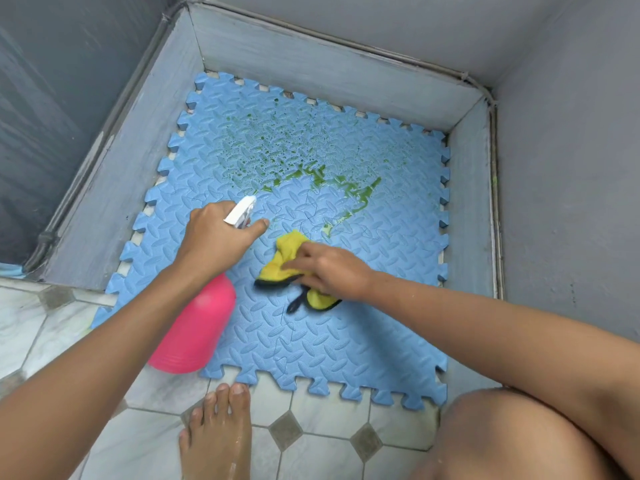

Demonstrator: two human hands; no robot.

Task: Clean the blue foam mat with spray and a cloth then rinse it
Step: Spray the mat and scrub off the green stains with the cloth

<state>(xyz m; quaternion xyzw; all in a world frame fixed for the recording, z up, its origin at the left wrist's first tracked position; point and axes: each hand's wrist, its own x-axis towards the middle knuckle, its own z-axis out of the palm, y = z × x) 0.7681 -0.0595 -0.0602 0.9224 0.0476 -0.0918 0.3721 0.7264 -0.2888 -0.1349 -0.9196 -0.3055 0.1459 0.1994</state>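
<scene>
— What lies closest to the person?

— A bare foot [214, 434] and a bent knee [519, 441] on the tiled floor [311, 441], pale marbled tiles with small dark diamond insets. The foot is just short of the near edge of the blue foam mat [346, 341].

— And the mat itself?

— It lies flat in a grey-walled corner, its near edge lapping onto the tiles. It is foam with toothed, interlocking edges and an embossed oval tread.

— The hands?

— Apart, both over the mat. The left hand [214, 233] grips the neck of a pink spray bottle [197, 330], forefinger stretched along the white trigger head [240, 211], nozzle aimed away. The bottle is opaque plastic, so its contents cannot be seen. The right hand [329, 268] has its fingers curled on a crumpled yellow cloth [289, 251] with dark trim, holding it against the mat.

— Beyond them?

— Green liquid [311, 174] beads and runs in streaks across the far half. A low grey curb [311, 74], rough-painted, borders the mat behind.
</scene>
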